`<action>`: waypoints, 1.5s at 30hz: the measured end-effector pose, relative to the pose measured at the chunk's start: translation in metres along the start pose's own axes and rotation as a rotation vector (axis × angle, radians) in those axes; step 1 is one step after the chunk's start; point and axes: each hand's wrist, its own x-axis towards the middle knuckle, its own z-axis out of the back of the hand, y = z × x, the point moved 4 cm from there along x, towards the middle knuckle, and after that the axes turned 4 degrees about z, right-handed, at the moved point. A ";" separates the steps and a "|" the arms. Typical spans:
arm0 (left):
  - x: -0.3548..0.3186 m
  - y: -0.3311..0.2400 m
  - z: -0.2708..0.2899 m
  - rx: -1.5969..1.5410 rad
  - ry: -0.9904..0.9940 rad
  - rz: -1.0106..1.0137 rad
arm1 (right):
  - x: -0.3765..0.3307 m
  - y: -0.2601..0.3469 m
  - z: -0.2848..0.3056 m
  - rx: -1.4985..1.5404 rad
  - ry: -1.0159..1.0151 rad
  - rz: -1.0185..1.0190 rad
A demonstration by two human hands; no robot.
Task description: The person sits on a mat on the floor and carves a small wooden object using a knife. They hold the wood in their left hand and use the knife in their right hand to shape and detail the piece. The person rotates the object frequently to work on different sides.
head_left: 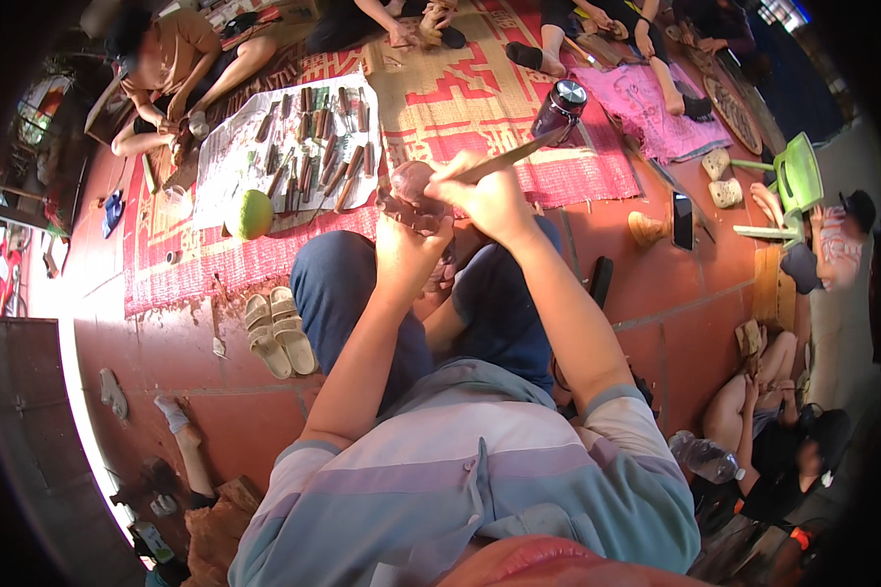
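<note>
My left hand (413, 252) is closed around a reddish-brown carved piece (411, 182), held up above my lap between my knees. The piece has a rounded top and a rough, uneven lower part. Against its right side, my right hand (489, 201) is closed on a long, flat brownish tool (504, 161). One end of this tool sticks out to the upper right. Its other end is hidden by my fingers, so I cannot tell its exact kind.
Ahead on a red and tan mat (440, 108), a paper sheet (230, 161) bears several brown-handled hand tools (308, 166) and a green round fruit (251, 214). A dark bottle (559, 110) stands to the right, beyond a phone (682, 220). Beige sandals (281, 333) lie left; several people sit around.
</note>
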 end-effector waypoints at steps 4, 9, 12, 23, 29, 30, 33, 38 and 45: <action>-0.004 0.023 0.000 0.136 -0.044 0.024 | 0.000 -0.008 0.052 0.163 -0.473 0.124; -0.013 0.036 -0.003 0.055 -0.109 0.121 | -0.036 0.004 0.041 -0.032 -0.342 0.044; -0.009 0.039 -0.004 0.010 -0.131 0.072 | -0.048 0.021 0.019 0.079 -0.306 0.050; -0.006 0.019 -0.003 -0.024 0.045 0.266 | -0.044 0.044 0.000 -0.375 -0.319 0.486; -0.006 0.036 -0.001 -0.002 -0.093 0.049 | -0.037 0.042 -0.001 -0.317 -0.185 0.286; -0.005 0.028 0.000 0.020 -0.110 0.002 | -0.039 0.038 -0.008 -0.367 -0.092 0.322; -0.008 0.022 -0.002 0.020 -0.015 0.159 | -0.041 0.040 0.004 -0.541 -0.230 0.475; -0.010 0.021 0.000 -0.059 -0.113 0.096 | -0.050 0.047 -0.004 -0.362 -0.222 0.374; -0.010 0.013 0.003 0.016 -0.071 0.153 | -0.047 0.054 0.006 -0.328 -0.389 0.424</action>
